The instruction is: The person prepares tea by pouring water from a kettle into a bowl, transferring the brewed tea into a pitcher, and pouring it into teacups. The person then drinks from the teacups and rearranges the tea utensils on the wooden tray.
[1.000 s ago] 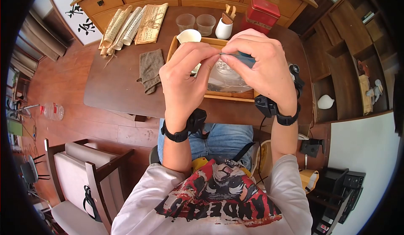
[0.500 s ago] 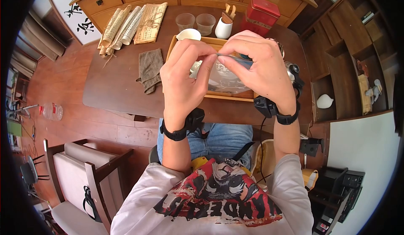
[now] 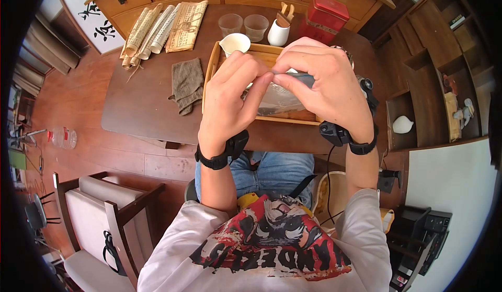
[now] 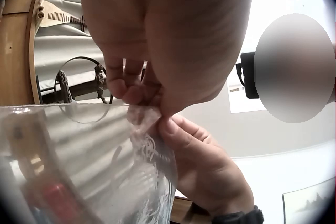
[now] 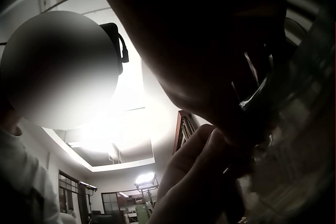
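the left hand (image 3: pixel 232 96) and right hand (image 3: pixel 329 85) pinch the edge of a clear bag (image 4: pixel 105 158) close together, a grip best light and even to avoid tearing.

The left hand (image 3: pixel 230 93) and right hand (image 3: pixel 325 85) meet at their fingertips, each pinching between thumb and forefinger. Both thumbs lie on the body side of the forefingers, the left thumb (image 3: pixel 256 94) and right thumb (image 3: pixel 295 88) slanting inward to the pinch. The other left fingers (image 4: pixel 118 86) bend just beside the left pinch; shadow hides the right ones in the right wrist view. Both wrists sit lower in the head view than the fingertips and wider apart. Behind the fingers, the left forearm (image 3: pixel 217 190) and right forearm (image 3: pixel 362 174) run back toward the body.
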{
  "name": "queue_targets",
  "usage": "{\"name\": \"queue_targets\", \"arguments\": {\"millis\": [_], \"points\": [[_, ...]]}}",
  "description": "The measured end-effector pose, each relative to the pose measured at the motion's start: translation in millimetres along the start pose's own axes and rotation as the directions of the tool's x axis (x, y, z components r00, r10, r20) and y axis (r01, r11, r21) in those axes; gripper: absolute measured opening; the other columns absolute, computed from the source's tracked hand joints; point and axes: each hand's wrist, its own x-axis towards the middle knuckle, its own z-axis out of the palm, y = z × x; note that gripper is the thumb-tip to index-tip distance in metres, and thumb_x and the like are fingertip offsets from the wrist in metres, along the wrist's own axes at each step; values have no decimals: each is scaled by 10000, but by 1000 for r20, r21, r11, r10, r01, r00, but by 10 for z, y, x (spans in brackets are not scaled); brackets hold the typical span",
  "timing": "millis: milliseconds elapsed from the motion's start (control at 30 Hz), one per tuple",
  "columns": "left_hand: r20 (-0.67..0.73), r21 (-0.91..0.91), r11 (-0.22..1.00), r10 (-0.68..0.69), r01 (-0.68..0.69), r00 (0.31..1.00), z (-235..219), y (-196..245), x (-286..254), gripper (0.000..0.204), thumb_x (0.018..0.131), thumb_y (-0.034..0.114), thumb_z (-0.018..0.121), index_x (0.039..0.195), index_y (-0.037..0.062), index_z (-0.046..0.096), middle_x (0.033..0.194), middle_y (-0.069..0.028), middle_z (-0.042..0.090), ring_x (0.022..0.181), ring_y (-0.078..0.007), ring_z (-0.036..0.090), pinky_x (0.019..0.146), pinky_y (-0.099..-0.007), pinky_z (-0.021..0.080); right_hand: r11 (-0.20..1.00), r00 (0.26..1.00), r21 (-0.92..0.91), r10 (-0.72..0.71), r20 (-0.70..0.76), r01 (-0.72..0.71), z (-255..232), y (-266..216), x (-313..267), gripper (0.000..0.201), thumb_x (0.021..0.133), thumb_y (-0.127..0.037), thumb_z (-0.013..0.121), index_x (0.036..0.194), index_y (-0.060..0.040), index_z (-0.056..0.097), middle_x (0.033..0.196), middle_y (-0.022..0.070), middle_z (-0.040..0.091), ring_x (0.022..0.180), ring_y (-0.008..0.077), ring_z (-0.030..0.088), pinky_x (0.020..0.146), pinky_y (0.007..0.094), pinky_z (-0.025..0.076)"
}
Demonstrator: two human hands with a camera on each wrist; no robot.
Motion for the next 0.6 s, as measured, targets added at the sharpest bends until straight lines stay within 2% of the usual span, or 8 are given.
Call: {"name": "queue_targets", "arguments": {"millis": [133, 167, 233, 467, 567, 600], "points": [[-42, 27, 996, 90, -89, 995, -2, -5, -4, 147, 895, -75, 785, 931, 7, 668, 898, -103, 653, 834, -315, 600, 718, -416, 489, 996, 997, 61, 65, 49, -68, -44, -39, -22, 144, 905, -112, 839, 934, -16, 736, 856, 128, 718, 847, 344, 682, 742, 459, 534], [-43, 26, 996, 86, -85, 995, -13, 10, -5, 147, 895, -75, 785, 931, 7, 668, 898, -103, 653, 834, -315, 600, 718, -416, 489, 991, 993, 89, 99, 56, -104, -57, -48, -31, 146, 912, -115, 840, 939, -17, 735, 861, 129, 719, 843, 345, 682, 739, 455, 533], [-22, 38, 999, 34, -33, 999, -33, 44, -13, 108, 907, -103, 743, 934, -17, 685, 908, -108, 710, 840, -286, 650, 808, -381, 555, 991, 993, 88, 97, 64, -103, -77, -50, -53, 148, 914, -117, 841, 939, -17, 736, 863, 129, 719, 844, 345, 685, 739, 454, 532], [-50, -1, 1000, 24, -24, 998, -23, 21, -28, 109, 908, -104, 741, 934, -15, 684, 907, -100, 716, 839, -279, 650, 803, -377, 549, 994, 994, 51, 98, 50, -101, -149, -3, -160, 153, 913, -117, 842, 940, -12, 734, 881, 130, 736, 861, 346, 692, 755, 447, 537], [-18, -16, 1000, 3, -3, 1000, -8, 7, -21, 105, 910, -94, 748, 955, -17, 694, 911, -105, 723, 849, -285, 661, 805, -376, 550, 997, 996, 5, 83, 22, -83, -139, 10, -182, 150, 911, -106, 836, 933, -7, 725, 886, 134, 737, 863, 353, 685, 758, 445, 535], [-4, -46, 998, -45, 45, 999, 12, 18, -15, 103, 910, -87, 756, 963, -17, 703, 913, -108, 726, 858, -289, 667, 811, -379, 554, 996, 996, 6, 84, 19, -84, -140, 20, -190, 150, 911, -106, 836, 933, -7, 725, 886, 134, 737, 863, 353, 685, 758, 445, 535]]}}
